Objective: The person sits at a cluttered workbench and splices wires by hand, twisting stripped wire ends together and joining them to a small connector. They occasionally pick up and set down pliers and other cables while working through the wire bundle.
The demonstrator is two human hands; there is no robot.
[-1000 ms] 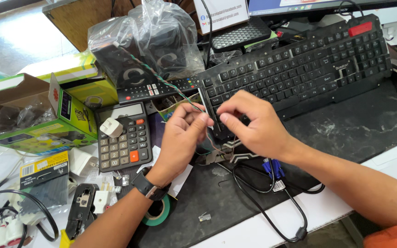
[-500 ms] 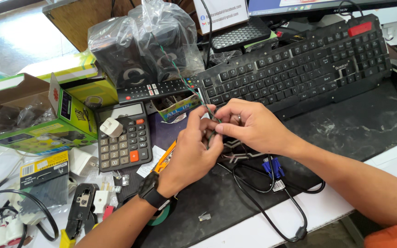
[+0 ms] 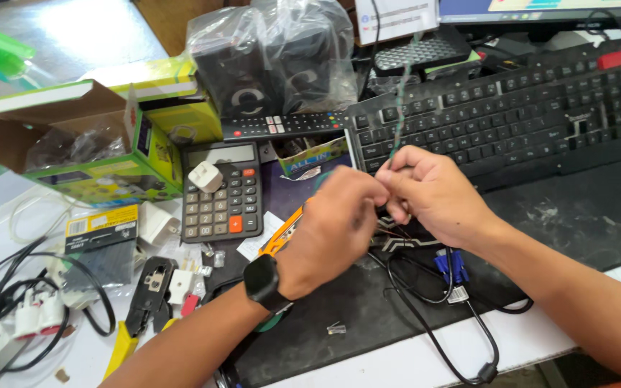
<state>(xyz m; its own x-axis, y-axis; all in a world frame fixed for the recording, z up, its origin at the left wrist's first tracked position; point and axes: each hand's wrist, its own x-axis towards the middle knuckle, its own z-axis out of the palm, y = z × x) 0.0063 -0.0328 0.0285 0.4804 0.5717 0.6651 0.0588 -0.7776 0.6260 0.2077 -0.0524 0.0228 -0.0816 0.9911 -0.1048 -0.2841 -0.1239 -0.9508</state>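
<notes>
My left hand and my right hand meet fingertip to fingertip above a black mat. Both pinch the end of a thin twisted green-and-white wire that rises past the black keyboard. A black watch is on my left wrist. Under my hands lie an orange-handled tool and a black cable with a blue plug. What sits exactly between the fingertips is hidden.
A grey calculator with a white plug block on it lies left of my hands. Behind it are a remote control, bagged black speakers and an open green box. A crimping tool, white adapters and a small clear connector lie nearby.
My left hand has moved right and closed over my right hand's fingertips. The wire now runs straight up from the pinch. The view has shifted slightly.
</notes>
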